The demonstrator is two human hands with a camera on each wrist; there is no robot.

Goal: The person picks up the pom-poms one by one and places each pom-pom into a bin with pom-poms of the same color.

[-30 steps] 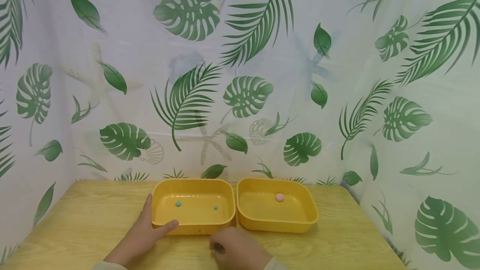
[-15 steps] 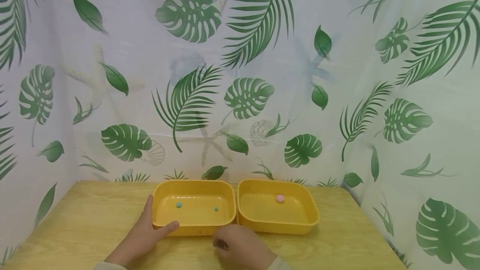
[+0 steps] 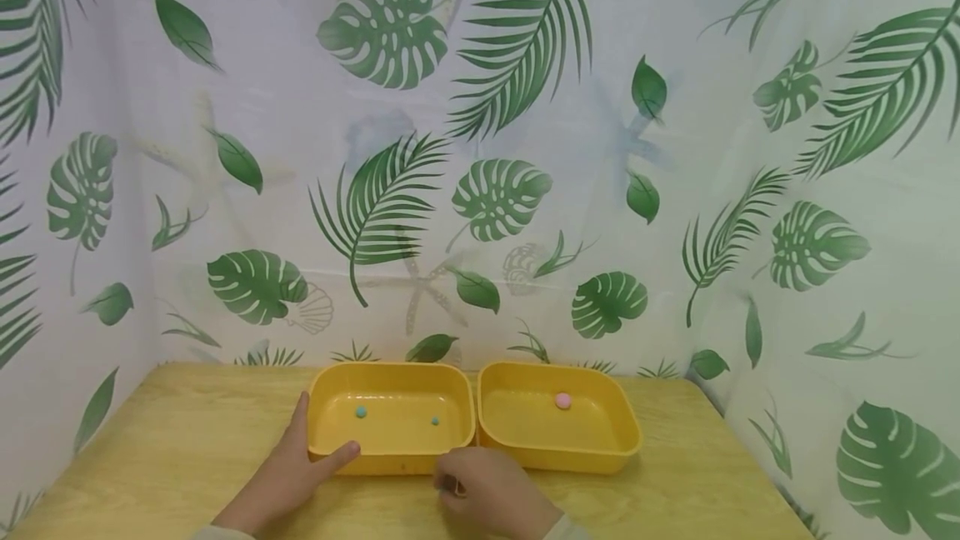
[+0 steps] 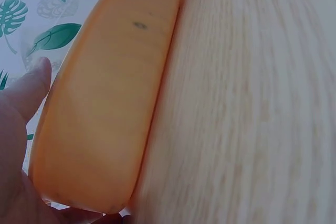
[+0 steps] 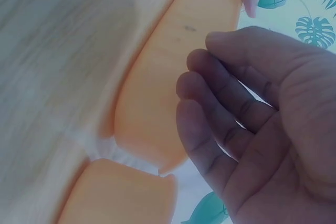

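Note:
My left hand point(image 3: 288, 461) holds the near left corner of the left yellow tray point(image 3: 405, 463), thumb over the front rim and fingers along its left end. Two small blue-green balls, one larger point(image 3: 361, 412) and one smaller point(image 3: 435, 421), lie inside that tray. In front of the tray's right front corner is my right hand point(image 3: 491, 490). Its fingers point(image 5: 197, 90) are loosely curled, with nothing between them in the right wrist view. A pink ball point(image 3: 562, 401) sits toward the back of the right yellow tray point(image 3: 562, 458).
Both trays stand side by side on a wood-grain table point(image 3: 187, 440), a narrow gap between them. Behind the table and along its sides hangs a white sheet point(image 3: 525, 315) printed with green leaves.
My right hand has shifted slightly to the right. The left hand keeps its hold on the tray, and the balls stay where they were. The head view has tilted a little.

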